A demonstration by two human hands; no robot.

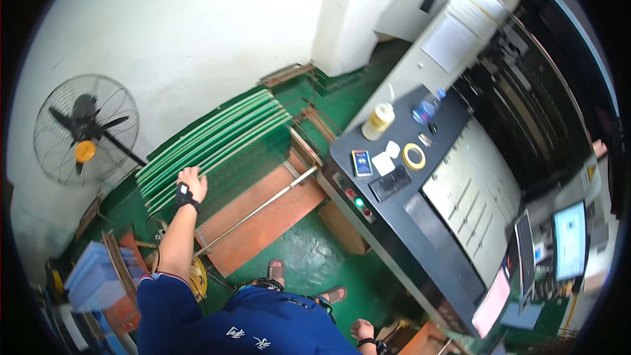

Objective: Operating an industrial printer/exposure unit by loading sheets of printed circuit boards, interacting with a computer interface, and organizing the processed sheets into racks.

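On the left, several upright green panels [253, 110] with pale edges stand side by side on a low orange platform [253, 223]. My left hand [192, 185], with a black band on its wrist, lies over the top edge of the nearest panel, fingers hooked across it. A metal bar [263, 209] runs along the platform's near side. My right hand [362, 330] hangs low beside my body, fingers curled in and holding nothing that I can see. It is nearest to the side of the dark machine table [420, 223].
A caged fan [84, 125] stands by the wall. The table carries a white bottle [378, 121], a water bottle [428, 106], a phone [361, 163], tape [413, 156] and a black device [390, 183]. Blue bins [95, 276] stand lower left; a monitor [569, 240] is at right.
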